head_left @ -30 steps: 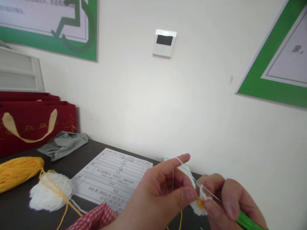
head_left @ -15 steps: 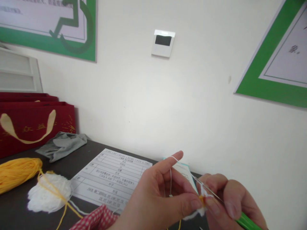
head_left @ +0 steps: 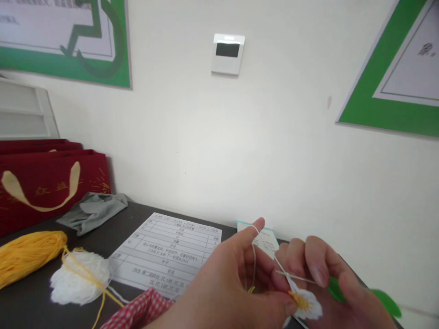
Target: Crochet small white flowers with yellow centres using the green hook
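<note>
Left hand [head_left: 233,281] pinched a scalloped yarn flower [head_left: 307,305]; right hand [head_left: 355,285] gripped a slim, green-handled hook [head_left: 336,290]; gold "众益" marked a red bag [head_left: 51,176].

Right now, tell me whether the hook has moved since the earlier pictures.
Yes. The hook has swung nearer level, its green handle rising closer to the fixed right poster.

Left hand [head_left: 236,283]: bare, slender fingers [head_left: 245,237], thumbnail [head_left: 290,310] cut short
Right hand [head_left: 355,297]: bare, rounded fingertips [head_left: 318,269]
Left forearm [head_left: 181,315]: uncovered along the part in view
Checked cloth [head_left: 140,308]: small red-and-white gingham, bunched into soft folds beside the left forearm; looks like a sleeve, though that cannot be told for certain
</note>
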Demonstrator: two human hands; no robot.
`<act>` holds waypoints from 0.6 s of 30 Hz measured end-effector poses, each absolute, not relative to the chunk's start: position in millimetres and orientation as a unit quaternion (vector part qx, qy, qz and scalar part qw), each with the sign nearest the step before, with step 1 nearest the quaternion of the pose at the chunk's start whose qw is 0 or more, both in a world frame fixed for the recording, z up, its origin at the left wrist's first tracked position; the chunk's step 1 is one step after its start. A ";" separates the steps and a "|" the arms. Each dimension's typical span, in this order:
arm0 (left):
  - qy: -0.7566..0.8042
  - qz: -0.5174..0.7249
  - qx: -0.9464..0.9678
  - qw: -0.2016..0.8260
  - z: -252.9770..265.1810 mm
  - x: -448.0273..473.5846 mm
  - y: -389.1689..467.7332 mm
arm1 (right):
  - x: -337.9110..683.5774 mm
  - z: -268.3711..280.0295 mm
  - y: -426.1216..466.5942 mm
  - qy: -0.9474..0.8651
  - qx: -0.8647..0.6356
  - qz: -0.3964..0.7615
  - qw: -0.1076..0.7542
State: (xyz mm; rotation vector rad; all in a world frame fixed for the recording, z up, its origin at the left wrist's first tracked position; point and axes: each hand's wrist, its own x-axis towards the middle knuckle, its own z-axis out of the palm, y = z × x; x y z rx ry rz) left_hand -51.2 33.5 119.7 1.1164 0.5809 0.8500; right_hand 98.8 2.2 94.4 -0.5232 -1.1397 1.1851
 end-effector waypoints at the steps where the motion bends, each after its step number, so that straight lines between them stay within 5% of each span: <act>1: 0.264 0.367 0.511 0.731 119.4 -50.8 33.9 | 98.3 95.7 2.5 -0.485 -0.223 0.541 0.650; 8: 0.302 0.258 0.545 0.739 120.1 -48.0 34.4 | 106.8 103.1 2.8 -0.473 -0.249 0.544 0.647; 18: 0.293 0.273 0.566 0.721 112.8 -48.2 32.8 | 111.9 117.9 -13.0 -0.615 -0.334 0.359 0.617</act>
